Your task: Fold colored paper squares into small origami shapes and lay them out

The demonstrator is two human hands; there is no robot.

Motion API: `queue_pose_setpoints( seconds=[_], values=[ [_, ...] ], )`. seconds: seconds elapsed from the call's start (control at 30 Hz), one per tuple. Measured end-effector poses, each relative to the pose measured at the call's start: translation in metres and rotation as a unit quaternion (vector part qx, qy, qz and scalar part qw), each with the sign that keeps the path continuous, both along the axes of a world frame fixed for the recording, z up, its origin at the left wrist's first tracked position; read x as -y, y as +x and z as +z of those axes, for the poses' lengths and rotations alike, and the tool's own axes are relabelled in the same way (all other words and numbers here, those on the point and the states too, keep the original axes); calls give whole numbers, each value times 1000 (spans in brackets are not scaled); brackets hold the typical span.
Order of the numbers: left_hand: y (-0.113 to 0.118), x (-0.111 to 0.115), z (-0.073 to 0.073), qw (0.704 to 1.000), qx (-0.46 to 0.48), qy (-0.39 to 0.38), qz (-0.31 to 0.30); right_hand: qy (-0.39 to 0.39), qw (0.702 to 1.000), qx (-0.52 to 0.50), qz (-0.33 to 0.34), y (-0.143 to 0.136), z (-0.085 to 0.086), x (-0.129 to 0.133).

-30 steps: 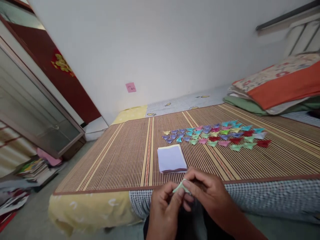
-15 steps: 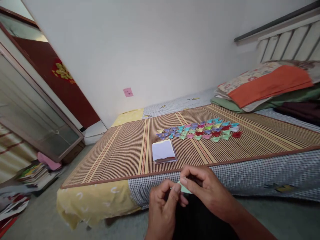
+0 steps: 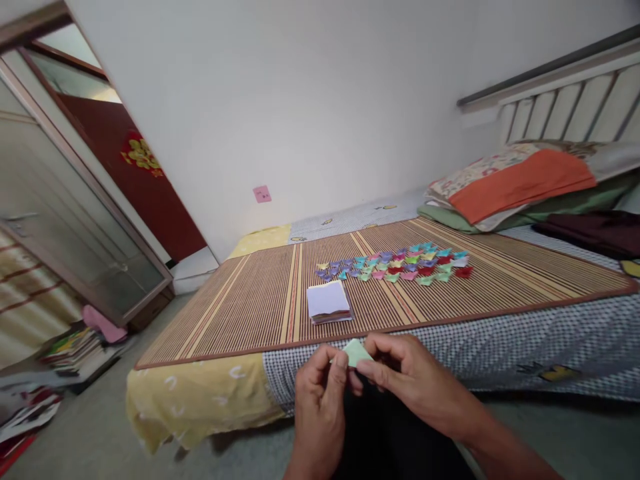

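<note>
A small piece of light green folded paper (image 3: 356,353) is held between both hands, its pointed corner facing up. My left hand (image 3: 323,393) pinches its left side between thumb and fingers. At its right side, my right hand (image 3: 413,377) grips it the same way. Just beyond the hands, a stack of square paper sheets (image 3: 329,301), pale lilac on top, lies on the striped mat (image 3: 250,300). Several small folded paper pieces (image 3: 395,263) in many colours lie in rows farther back on the mat.
Pillows and folded bedding (image 3: 520,187) lie at the bed's right end, with dark cloth (image 3: 590,233) beside them. The bed's front edge (image 3: 210,397) is draped in yellow and checked fabric. Books (image 3: 73,350) are piled on the left, near a door.
The green paper now shows a raised point above the fingers, where before it was flatter and more covered. Both hands have shifted slightly left, and the camera view has turned a little.
</note>
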State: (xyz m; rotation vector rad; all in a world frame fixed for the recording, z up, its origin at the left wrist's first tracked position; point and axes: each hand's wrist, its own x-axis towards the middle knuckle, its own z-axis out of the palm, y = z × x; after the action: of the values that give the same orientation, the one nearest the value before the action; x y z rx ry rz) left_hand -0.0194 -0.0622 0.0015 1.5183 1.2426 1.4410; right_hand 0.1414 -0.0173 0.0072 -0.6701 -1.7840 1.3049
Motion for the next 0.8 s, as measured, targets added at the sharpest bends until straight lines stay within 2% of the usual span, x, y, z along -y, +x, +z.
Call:
queue_pose_setpoints(
  seconds=[0.13, 0.23, 0.37, 0.53, 0.67, 0.8],
  values=[
    [-3, 4, -1, 998, 54, -25, -16, 19, 1000, 8, -11, -5, -3, 6],
    [-7, 8, -3, 996, 81, -41, -22, 17, 1000, 16, 13, -7, -6, 7],
    [-9, 14, -6, 992, 119, -49, 2, -14, 998, 4, 67, -9, -9, 6],
    [-10, 19, -6, 987, 147, -62, 27, -12, 998, 29, 59, -11, -13, 8],
    [-13, 24, -5, 995, 75, -64, 33, -19, 997, 9, 75, -12, -13, 5],
    [-11, 22, -7, 996, -4, -86, 24, -39, 999, -37, 9, -12, -15, -3]
  ],
)
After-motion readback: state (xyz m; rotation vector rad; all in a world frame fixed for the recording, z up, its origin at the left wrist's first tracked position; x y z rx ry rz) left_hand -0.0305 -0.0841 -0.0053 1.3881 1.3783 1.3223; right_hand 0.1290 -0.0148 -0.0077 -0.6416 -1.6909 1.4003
